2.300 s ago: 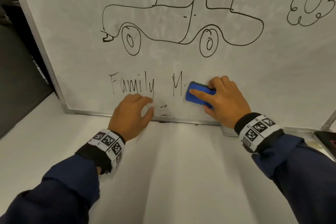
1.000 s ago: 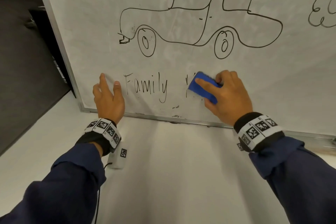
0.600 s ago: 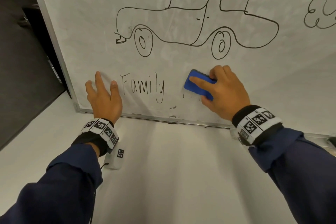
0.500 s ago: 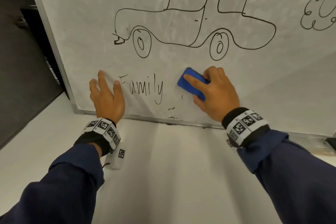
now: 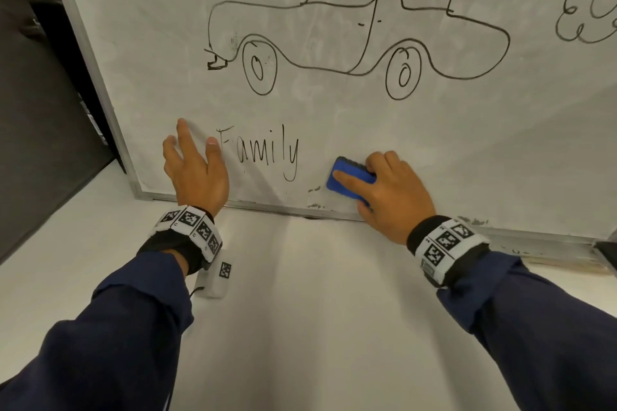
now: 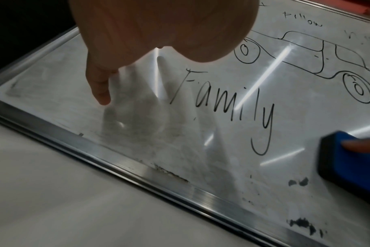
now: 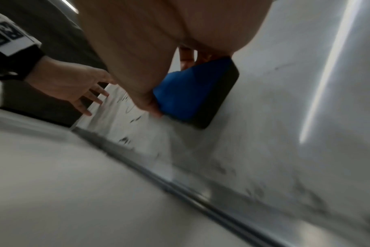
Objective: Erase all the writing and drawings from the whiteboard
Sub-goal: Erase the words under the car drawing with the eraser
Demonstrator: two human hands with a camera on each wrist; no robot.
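The whiteboard [image 5: 367, 117] leans upright on a white table. It bears a car drawing [image 5: 354, 30], the word "Family" [image 5: 260, 153] and part of a flower drawing [image 5: 587, 7] at the right edge. My right hand [image 5: 384, 190] grips a blue eraser [image 5: 347, 178] and holds it against the board, low down, right of "Family". The eraser [image 7: 192, 95] has a black felt face on the board. My left hand [image 5: 197, 170] rests flat on the board with straight fingers, left of the word [image 6: 222, 103]. Dark smudges [image 6: 298, 182] lie near the bottom frame.
The metal frame [image 5: 267, 207] runs along the board's bottom edge. A small white tagged device [image 5: 217, 277] lies on the table under my left wrist. A dark chair or cabinet [image 5: 40, 93] stands left of the board. Small writing [image 6: 302, 20] sits above the car.
The second word right of "Family" has been wiped away. My right hand has slid the eraser down toward the bottom frame. The left hand moved from below "Family" to its left and stays there.
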